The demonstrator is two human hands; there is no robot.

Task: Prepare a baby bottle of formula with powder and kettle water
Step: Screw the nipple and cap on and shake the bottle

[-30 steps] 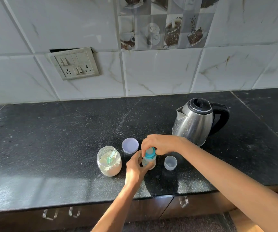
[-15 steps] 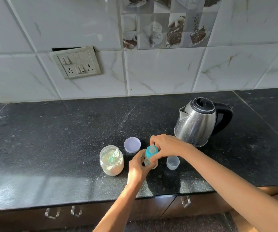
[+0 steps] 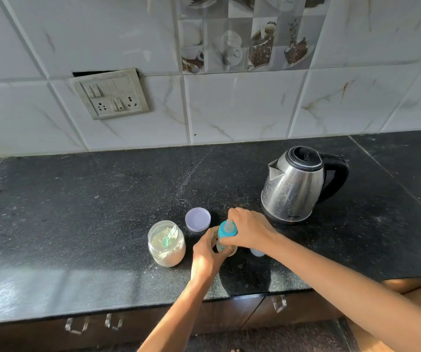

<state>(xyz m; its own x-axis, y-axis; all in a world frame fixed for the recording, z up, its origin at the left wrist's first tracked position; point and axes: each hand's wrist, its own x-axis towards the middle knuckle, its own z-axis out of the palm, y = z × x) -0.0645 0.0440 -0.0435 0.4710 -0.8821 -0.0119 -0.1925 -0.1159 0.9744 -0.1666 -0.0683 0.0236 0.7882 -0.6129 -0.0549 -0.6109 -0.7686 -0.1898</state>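
A: From the head view, where is the baby bottle (image 3: 223, 247) to be found?

B: It is seen standing on the black counter (image 3: 77, 212), near the front edge, between the powder jar (image 3: 166, 246) and a small clear cap (image 3: 257, 252).

A: How is it being held?

B: The left hand (image 3: 208, 252) is wrapped round the bottle's body from the near side. The right hand (image 3: 248, 231) is curled over the top, and the teal ring (image 3: 225, 232) is pinched by its fingers and thumb. The nipple is seen poking up above the ring.

A: And the powder?

B: The jar is left open, with pale powder inside and a green scoop (image 3: 170, 237) stuck in it. A lilac lid (image 3: 197, 219) is laid flat just behind the jar.

A: Where has the kettle (image 3: 293, 185) been placed?

B: It is set upright behind the right hand, its lid closed, its black handle turned to the right. A switch plate (image 3: 111, 94) is mounted on the tiled wall behind.
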